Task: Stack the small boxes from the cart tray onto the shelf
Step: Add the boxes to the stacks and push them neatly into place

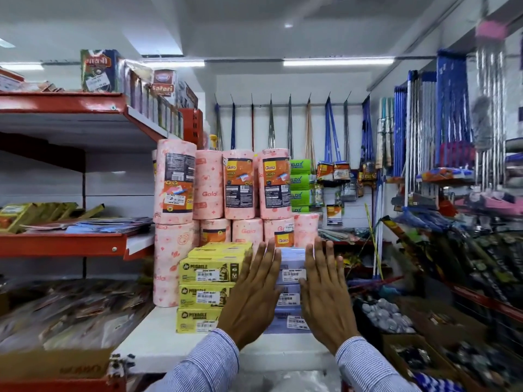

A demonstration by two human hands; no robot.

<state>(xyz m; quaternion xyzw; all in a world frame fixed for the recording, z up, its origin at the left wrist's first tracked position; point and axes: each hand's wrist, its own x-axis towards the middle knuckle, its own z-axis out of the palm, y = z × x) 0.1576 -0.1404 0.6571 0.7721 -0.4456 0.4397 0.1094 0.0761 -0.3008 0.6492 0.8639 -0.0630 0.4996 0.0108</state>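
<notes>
A stack of pale blue small boxes (291, 274) stands on the white shelf (158, 329), right of a stack of yellow boxes (208, 281). My left hand (250, 295) lies flat against the left side of the blue stack, fingers straight and pointing up. On the right side my right hand (325, 295) presses the same way. The stack sits squeezed between the two palms, with barcode labels showing in the gap. The cart tray is not in view.
Pink paper-towel rolls (240, 185) stand behind the boxes. Red shelves (65, 244) with packets are at left. Mops and brooms (424, 123) hang at right, and bins of goods (387, 315) sit low right. A cardboard box (56, 363) is at lower left.
</notes>
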